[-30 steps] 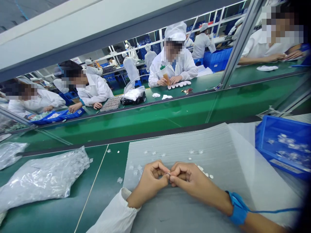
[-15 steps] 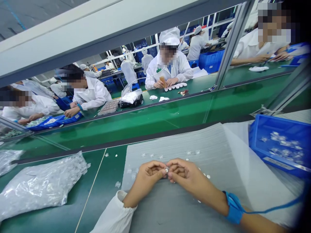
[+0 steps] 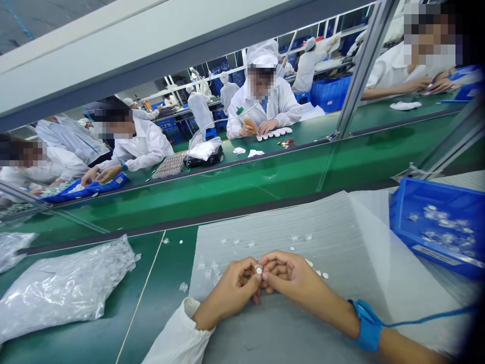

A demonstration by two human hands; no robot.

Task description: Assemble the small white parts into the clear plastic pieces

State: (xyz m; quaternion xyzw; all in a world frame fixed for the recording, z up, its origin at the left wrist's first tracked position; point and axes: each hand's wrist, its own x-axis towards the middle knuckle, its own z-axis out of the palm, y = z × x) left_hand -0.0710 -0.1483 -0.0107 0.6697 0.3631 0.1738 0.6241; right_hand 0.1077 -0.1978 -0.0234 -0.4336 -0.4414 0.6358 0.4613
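Observation:
Between the fingertips of both hands sits a small clear plastic part with a white disc [image 3: 259,269] in it. My left hand [image 3: 238,280] pinches it from the left, and my right hand [image 3: 284,270] grips its right side. Both hands are just above a grey foam sheet [image 3: 333,227]. Beyond them on the sheet lie several loose clear plastic parts [image 3: 250,244]. A few white discs [image 3: 325,275] rest beside my right hand. A blue wrist strap [image 3: 367,323] with a cord is around my right wrist.
At the right stands a blue bin [image 3: 447,197] holding several clear parts with white discs. A bulging bag of clear parts [image 3: 68,288] lies on the green table at the left. Co-workers in white sit across a metal frame bar [image 3: 350,86].
My hands have dipped slightly and turned the clear part, so its white disc shows more plainly. Across the line, a co-worker's hands at the left have shifted over a blue tray.

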